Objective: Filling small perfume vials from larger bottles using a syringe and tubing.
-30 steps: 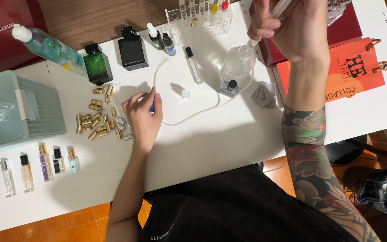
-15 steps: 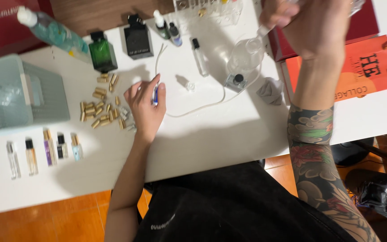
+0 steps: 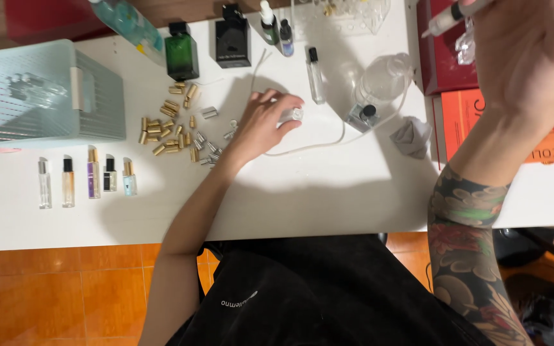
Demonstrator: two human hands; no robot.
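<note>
Left hand (image 3: 261, 125) on small clear vial (image 3: 294, 114), seemingly empty, right hand (image 3: 527, 54) gripping syringe (image 3: 451, 17)

Five small sample vials (image 3: 88, 181) stand in a row, two square perfume bottles (image 3: 181, 56), two dropper bottles (image 3: 276, 31), and one pale plastic basket (image 3: 46, 93).

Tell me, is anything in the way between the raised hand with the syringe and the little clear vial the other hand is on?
Nothing visible blocks it. The left hand grips the small clear vial on the white table. The right hand holds the syringe up high. Below that path sit a clear flask and thin tubing, both low.
</note>
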